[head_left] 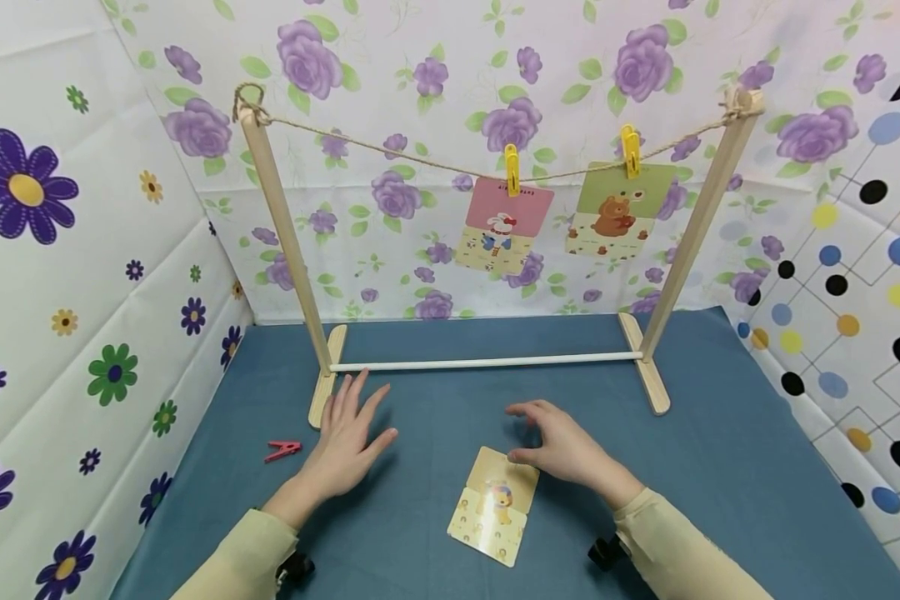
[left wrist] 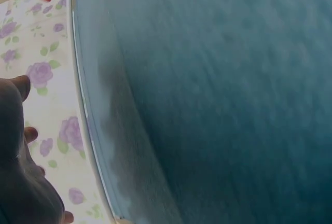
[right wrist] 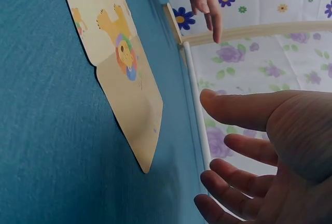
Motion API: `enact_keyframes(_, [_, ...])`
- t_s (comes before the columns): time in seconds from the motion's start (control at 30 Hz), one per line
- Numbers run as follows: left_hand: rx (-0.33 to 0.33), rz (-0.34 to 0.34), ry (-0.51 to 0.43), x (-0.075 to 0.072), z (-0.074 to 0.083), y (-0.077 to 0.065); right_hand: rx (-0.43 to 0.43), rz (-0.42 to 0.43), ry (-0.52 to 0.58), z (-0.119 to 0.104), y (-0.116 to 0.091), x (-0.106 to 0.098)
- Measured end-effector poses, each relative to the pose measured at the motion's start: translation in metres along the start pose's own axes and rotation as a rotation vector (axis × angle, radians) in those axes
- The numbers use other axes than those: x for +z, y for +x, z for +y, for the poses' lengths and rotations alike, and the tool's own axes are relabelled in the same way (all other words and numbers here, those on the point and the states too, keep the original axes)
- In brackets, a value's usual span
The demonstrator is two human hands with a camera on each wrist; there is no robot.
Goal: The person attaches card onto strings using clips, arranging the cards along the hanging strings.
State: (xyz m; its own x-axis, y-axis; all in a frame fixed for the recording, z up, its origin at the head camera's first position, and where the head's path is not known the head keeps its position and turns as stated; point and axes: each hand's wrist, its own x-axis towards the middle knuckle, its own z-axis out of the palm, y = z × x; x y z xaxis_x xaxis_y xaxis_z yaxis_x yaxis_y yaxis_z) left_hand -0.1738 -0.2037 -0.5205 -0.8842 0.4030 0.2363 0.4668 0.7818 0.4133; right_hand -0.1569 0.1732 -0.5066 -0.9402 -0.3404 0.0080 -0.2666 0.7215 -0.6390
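Observation:
My left hand (head_left: 348,446) hovers over the blue cloth with its fingers spread, holding nothing. A small red clothespin (head_left: 282,451) lies just left of it. My right hand (head_left: 566,442) is held above the far right corner of a yellow card (head_left: 493,506), thumb and fingers apart, nothing between them. The card lies flat on the cloth; in the right wrist view it carries a lion picture. Two more cards hang from a rope (head_left: 405,156): a pink rabbit card (head_left: 504,225) under one yellow clothespin (head_left: 512,171) and a green bear card (head_left: 619,210) under another (head_left: 630,152).
A wooden frame stands behind my hands, with a left post (head_left: 288,242), a right post (head_left: 699,229) and a white crossbar (head_left: 487,362) low between them. Its flat feet rest on the blue cloth (head_left: 420,433). Flowered and dotted sheets wall in three sides.

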Motion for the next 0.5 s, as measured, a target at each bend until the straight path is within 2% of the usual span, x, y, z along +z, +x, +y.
enact_keyframes(0.23, [0.0, -0.056, 0.052, -0.006, -0.009, -0.002, 0.038, -0.04, -0.027, -0.007, -0.001, 0.003])
enact_keyframes(0.5, [0.004, -0.116, 0.052, -0.01, -0.015, -0.007, 0.054, -0.105, -0.112, -0.014, -0.004, 0.006])
